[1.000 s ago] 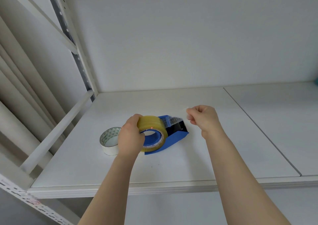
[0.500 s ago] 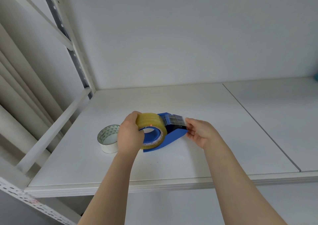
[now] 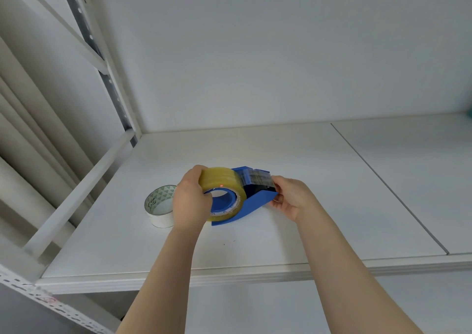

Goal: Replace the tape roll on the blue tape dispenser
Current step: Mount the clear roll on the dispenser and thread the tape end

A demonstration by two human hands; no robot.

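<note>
Blue tape dispenser (image 3: 251, 202) sat on the white shelf (image 3: 281, 244), amber tape roll (image 3: 223, 180) mounted. Left hand (image 3: 190, 201) wrapped the roll; right hand (image 3: 291, 198) pinched the cutter end. Light, rigid plastic; sticky tape (image 3: 258, 178) probably needed edge handling.

Blue tape dispenser (image 3: 251, 203) on a white shelf (image 3: 293, 231), yellowish clear tape roll (image 3: 222, 182) mounted on it, left hand (image 3: 190, 201) gripping the roll, right hand (image 3: 291, 197) pinching the dispenser's front end, white tape roll (image 3: 159, 206) lying just left

Dispenser (image 3: 251, 203) on shelf (image 3: 306, 231); spare roll (image 3: 159, 206) just left.
</note>
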